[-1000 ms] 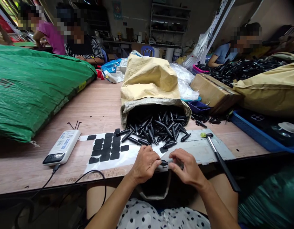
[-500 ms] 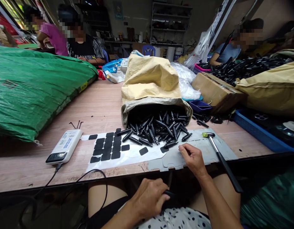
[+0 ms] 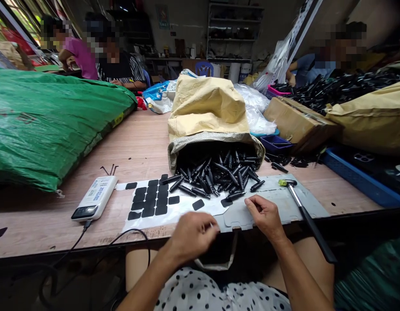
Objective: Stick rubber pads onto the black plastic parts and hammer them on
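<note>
A bulging green sack point(image 3: 50, 129) fills the bench's point(image 3: 144, 142) left side. Toward the near left corner lies a white power bank point(image 3: 95, 196), its black cable point(image 3: 84, 231) running over the near edge. A hammer point(image 3: 304, 214) rests its head on a grey board point(image 3: 274, 192), its handle jutting past the near edge. Right of the middle, a cardboard box point(image 3: 293, 121) stands behind a purple tray point(image 3: 275, 142); a blue tray point(image 3: 352, 179) sits along the right.

A tan sack point(image 3: 206, 103) blocks the middle of the bench, its mouth facing the near edge; black pen-shaped parts point(image 3: 216, 177) heap inside and spill out onto a white sheet point(image 3: 183, 211) and the grey board. The sheet also carries black rounded squares point(image 3: 150, 198).

At the near edge, the left hand point(image 3: 196, 235) is half curled, blurred; the right hand point(image 3: 264, 216) is loosely curled above the board. Whether either holds anything, I cannot tell.
</note>
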The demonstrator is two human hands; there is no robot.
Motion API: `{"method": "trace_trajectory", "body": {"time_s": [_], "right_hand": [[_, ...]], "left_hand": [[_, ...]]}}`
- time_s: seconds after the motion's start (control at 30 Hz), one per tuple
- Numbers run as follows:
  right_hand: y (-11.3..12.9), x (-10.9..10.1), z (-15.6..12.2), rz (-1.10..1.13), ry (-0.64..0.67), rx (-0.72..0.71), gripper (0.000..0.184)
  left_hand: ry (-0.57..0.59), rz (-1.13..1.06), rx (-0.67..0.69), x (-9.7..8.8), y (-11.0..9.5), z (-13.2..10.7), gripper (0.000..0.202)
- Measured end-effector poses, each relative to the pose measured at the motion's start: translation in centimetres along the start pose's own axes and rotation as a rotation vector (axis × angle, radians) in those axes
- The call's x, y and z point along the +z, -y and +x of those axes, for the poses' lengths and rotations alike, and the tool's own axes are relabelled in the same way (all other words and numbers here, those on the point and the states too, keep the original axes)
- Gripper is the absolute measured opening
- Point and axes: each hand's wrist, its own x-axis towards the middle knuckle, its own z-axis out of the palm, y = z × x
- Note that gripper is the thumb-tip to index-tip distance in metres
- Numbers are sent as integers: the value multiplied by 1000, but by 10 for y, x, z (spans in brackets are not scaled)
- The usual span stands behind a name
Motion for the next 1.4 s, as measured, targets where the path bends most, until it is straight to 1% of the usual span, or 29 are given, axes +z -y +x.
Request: {"method": "trace_trajectory", "body": {"time_s": [0.03, 0.1, 0.13, 0.17, 0.23, 0.27, 0.33, 0.43, 0.53, 0.6, 0.63, 0.73, 0.8, 0.87, 0.93, 0.97, 1.0, 1.03, 1.07, 1.13, 1.2, 1.3, 1.37, 1.4], "right_hand": [[0, 0, 0, 3, 1, 2, 31], [0, 0, 0, 14, 1, 8, 31], [0, 0, 0, 20, 3, 11, 31], [0, 0, 0, 26, 4, 15, 31], [-1, 0, 0, 30, 6, 22, 32], [-1, 0, 0, 31, 5, 26, 32], [-1, 0, 0, 32, 3, 29, 32], [-2, 0, 0, 44, 0, 27, 32], [-2, 0, 0, 50, -1, 30, 33], [-2, 1, 0, 55, -2, 38, 33], [-1, 1, -1, 63, -1, 43, 33], [0, -2, -2, 117, -19, 57, 30], [-3, -12, -1, 131, -109, 67, 26], [-10, -28, 1, 40, -282, 93, 28], [-23, -50, 5, -189, -456, 145, 38], [-31, -61, 6, -337, -503, 182, 42], [-40, -71, 7, -476, -511, 230, 43], [-49, -80, 8, -585, -473, 291, 43], [-56, -87, 7, -656, -406, 357, 43], [-68, -94, 6, -717, -255, 476, 43], [-75, -95, 4, -738, -158, 538, 43], [-77, -92, 5, -748, -109, 551, 39], [-77, -91, 5, -709, -138, 553, 36], [-77, -92, 4, -682, -184, 548, 34]], "left_hand": [[-168, 38, -47, -15, 7, 9, 21], [-458, 211, -176, -42, 29, 24, 24], [-541, 308, -214, -52, 42, 30, 27], [-597, 377, -235, -60, 55, 35, 30], [-635, 443, -253, -68, 77, 40, 31], [-634, 451, -252, -69, 83, 40, 29], [-623, 430, -231, -65, 87, 39, 24], [-579, 374, -119, -52, 78, 36, 20], [-436, 435, -23, -42, 66, 37, 22], [-350, 526, -34, -38, 63, 39, 29], [-329, 565, -55, -38, 63, 40, 31], [-322, 622, -117, -39, 68, 42, 30], [-324, 626, -140, -41, 73, 42, 28], [-333, 617, -148, -42, 78, 40, 28], [-360, 605, -145, -44, 82, 37, 28], [-382, 599, -141, -44, 83, 36, 25], [-403, 597, -138, -44, 83, 34, 21], [-425, 598, -134, -44, 82, 32, 17], [-443, 598, -128, -43, 80, 29, 13], [-463, 584, -103, -39, 70, 25, 12], [-435, 532, -45, -29, 56, 24, 12], [-328, 441, 56, -4, 34, 29, 10], [-286, 404, 87, 13, 25, 35, 10], [-278, 385, 93, 20, 24, 37, 11]]}}
